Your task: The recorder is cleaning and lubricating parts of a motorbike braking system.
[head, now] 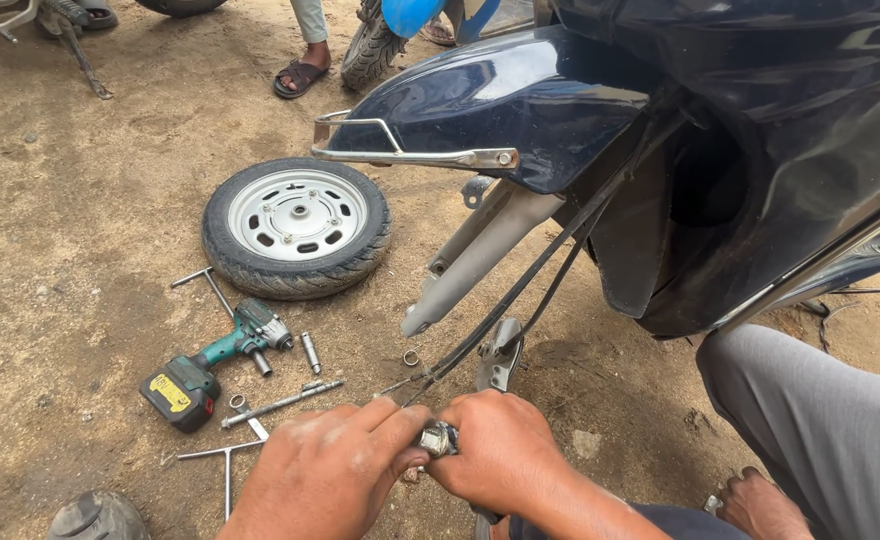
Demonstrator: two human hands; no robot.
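Small metal fitting (438, 438): pinched between both hands, low in the frame, directly below the front fork leg (480, 255) of the dark blue scooter (560, 100); only a silvery sliver shows between the fingers, so its exact kind cannot be told.
Left hand (325, 470): clenched, thumb and fingers pressed against the fitting's left side.
Right hand (500, 455): closed around the fitting's right side, knuckles up; how much of the part lies in the palm is hidden.
Handling, as judged: light, stiff, hard metal; probably greasy or dusty, so inclined to slip; small enough to vanish in the dirt if dropped. Best taken by fingertips across its body, as both hands do here.
Black cables (530, 290): run from under the scooter body down toward the fitting; flexible, likely tethering it.
Detached wheel (297, 225): flat on the ground, left of the fork leg.
Cordless impact wrench (218, 362): green and black, on the ground below the wheel, left of the hands.
T-handle wrenches (222, 462): one beside the impact wrench, another just left of the left hand.
Loose axle bolt (282, 403): lying between wrench and hands.
Sandy ground (80, 200): carries all the tools.
Grey trouser leg (820, 420): right of the hands, under the scooter.
Sandalled foot (302, 72): another person's, well beyond the wheel.
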